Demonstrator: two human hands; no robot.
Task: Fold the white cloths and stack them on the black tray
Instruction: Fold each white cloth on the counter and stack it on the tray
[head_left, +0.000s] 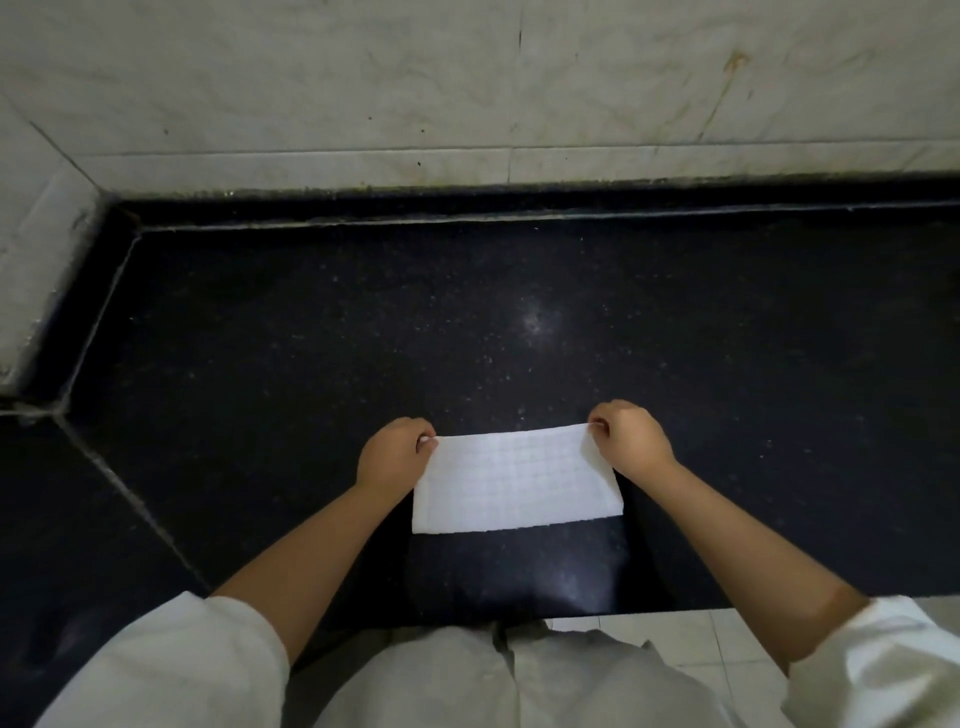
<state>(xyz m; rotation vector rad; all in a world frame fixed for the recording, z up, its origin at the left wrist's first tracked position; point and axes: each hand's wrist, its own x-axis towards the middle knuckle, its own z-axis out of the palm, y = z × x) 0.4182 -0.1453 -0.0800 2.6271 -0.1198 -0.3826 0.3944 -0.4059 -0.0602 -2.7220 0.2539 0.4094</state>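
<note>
Left hand and right hand pinching far corners of white cloth; keeping edge taut, likely for squaring fold over black counter.

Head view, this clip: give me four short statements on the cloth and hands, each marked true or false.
1. Both hands pinch the white cloth. True: left hand and right hand each hold a far corner.
2. The cloth is crumpled into a ball. False: it is a flat rectangle.
3. The cloth is over a dark counter. True.
4. A stack of folded cloths sits beside it. False: only one cloth shows.
</note>
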